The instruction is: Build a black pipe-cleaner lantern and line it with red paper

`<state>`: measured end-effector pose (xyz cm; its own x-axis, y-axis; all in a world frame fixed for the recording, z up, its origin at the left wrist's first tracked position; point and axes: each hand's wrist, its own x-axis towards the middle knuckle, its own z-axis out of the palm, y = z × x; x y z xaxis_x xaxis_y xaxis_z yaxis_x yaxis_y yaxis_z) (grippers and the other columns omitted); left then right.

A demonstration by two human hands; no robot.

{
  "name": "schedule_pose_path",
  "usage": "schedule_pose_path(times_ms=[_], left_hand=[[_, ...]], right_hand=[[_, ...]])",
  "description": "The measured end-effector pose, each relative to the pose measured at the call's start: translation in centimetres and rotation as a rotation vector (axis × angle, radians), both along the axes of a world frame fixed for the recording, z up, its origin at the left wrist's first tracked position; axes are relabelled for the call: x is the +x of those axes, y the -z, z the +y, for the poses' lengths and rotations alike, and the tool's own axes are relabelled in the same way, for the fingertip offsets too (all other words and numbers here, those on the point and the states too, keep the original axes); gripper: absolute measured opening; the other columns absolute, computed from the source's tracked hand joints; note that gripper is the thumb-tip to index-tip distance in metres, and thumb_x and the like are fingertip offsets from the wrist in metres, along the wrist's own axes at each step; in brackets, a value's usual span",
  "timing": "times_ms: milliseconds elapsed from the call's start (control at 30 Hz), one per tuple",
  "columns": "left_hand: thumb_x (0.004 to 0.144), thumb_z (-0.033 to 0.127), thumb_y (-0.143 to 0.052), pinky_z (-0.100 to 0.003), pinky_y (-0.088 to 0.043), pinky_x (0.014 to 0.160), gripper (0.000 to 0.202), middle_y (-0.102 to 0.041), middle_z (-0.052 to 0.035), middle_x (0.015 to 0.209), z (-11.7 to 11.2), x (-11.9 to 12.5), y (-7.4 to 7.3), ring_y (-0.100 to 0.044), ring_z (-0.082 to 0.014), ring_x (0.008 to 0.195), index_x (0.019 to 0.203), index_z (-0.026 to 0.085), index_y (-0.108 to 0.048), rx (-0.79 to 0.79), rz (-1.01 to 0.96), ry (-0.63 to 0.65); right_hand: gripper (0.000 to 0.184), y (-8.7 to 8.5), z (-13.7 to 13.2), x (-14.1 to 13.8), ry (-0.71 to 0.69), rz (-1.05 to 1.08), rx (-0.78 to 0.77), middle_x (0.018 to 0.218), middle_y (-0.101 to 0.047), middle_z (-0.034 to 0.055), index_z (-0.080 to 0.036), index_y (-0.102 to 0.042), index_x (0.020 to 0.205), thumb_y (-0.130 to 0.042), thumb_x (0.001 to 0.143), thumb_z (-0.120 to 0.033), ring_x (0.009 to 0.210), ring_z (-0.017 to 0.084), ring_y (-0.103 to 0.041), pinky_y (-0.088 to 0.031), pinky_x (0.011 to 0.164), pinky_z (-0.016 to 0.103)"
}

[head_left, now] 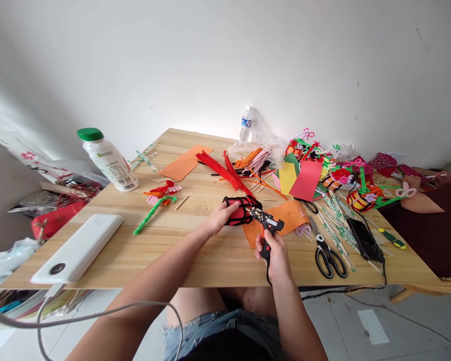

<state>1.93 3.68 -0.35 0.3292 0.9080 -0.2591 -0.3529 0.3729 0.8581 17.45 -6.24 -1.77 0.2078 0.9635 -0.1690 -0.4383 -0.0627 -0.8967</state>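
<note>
My left hand (218, 218) grips the near end of a small red basket (237, 210) banded with black pipe cleaner, lying on its side. Wrapped round the handle of a black glue gun (267, 221) is my right hand (275, 253). The gun's nozzle points left, at the basket's black-edged end; whether it touches cannot be made out. Beneath both lies an orange sheet (251, 235) with bits on it. Behind the basket is a bundle of red pipe cleaners (220, 170). Left of my left hand rests a green stem (149, 216) with red and pink twisted pieces (163, 190).
A white bottle (108, 159) and a power bank (78, 248) stand on the left. Scissors (328, 253), paper-wrapped sticks (336, 220), a phone (364, 238) and a screwdriver (393, 238) lie on the right. Finished-looking flower baskets (363, 198) sit near another person's arm (421, 203).
</note>
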Motion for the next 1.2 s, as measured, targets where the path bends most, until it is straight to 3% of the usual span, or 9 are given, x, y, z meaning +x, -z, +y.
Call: schedule_pose_path(times_ms=[300,467,633,767,967,1200], left_hand=[[0.071,0.040,-0.075,-0.031,-0.055,0.074,0.035,-0.075,-0.0080,0.082,0.1,0.0,0.0,-0.069,-0.0195,0.072,0.091,0.012,-0.069,0.008,-0.004,0.003],[0.068,0.042,-0.077,-0.032,-0.055,0.073,0.039,-0.075,-0.0080,0.080,0.1,0.0,0.3,-0.069,-0.0201,0.072,0.091,0.012,-0.067,0.010,-0.015,-0.003],[0.066,0.044,-0.078,-0.032,-0.054,0.072,0.041,-0.074,-0.0071,0.079,0.2,0.1,0.5,-0.069,-0.0204,0.071,0.091,0.014,-0.067,0.007,-0.011,-0.012],[0.064,0.046,-0.079,-0.031,-0.054,0.071,0.044,-0.074,-0.0074,0.079,0.2,0.1,0.6,-0.069,-0.0210,0.071,0.091,0.014,-0.067,0.011,-0.008,-0.006],[0.062,0.047,-0.080,-0.033,-0.055,0.073,0.046,-0.075,-0.0091,0.083,0.3,0.1,0.7,-0.070,-0.0214,0.072,0.091,0.013,-0.068,-0.012,-0.024,-0.016],[0.064,0.046,-0.079,-0.034,-0.055,0.074,0.044,-0.075,-0.0091,0.083,0.3,0.1,0.6,-0.070,-0.0223,0.074,0.092,0.013,-0.068,-0.008,-0.022,-0.008]], right_hand=[[0.030,-1.2,-0.5,-0.3,-0.001,-0.017,0.010,0.063,-0.055,-0.0036,-0.018,-0.059,0.085,-0.073,0.072,-0.042,0.047,0.007,-0.045,-0.038,0.035,0.018],[0.032,-0.9,-0.5,-0.1,-0.009,-0.016,-0.001,0.062,-0.054,-0.0040,-0.018,-0.058,0.082,-0.074,0.071,-0.043,0.046,0.008,-0.046,-0.037,0.033,0.018],[0.032,-0.6,-0.5,0.2,0.002,-0.075,0.015,0.070,-0.063,0.0010,-0.018,-0.059,0.080,-0.073,0.071,-0.045,0.047,0.008,-0.046,-0.038,0.032,0.018],[0.033,-1.5,-1.1,0.3,-0.003,-0.135,0.007,0.082,-0.069,0.0052,-0.017,-0.062,0.088,-0.073,0.072,-0.044,0.047,0.008,-0.047,-0.040,0.033,0.019],[0.028,-2.8,-1.9,0.7,-0.022,-0.220,0.041,0.079,-0.070,0.0060,-0.015,-0.064,0.086,-0.067,0.078,-0.042,0.043,0.007,-0.046,-0.037,0.035,0.020],[0.026,-2.7,-1.7,0.8,-0.011,-0.212,0.046,0.083,-0.071,0.0067,-0.016,-0.064,0.086,-0.068,0.078,-0.040,0.044,0.008,-0.046,-0.036,0.035,0.020]])
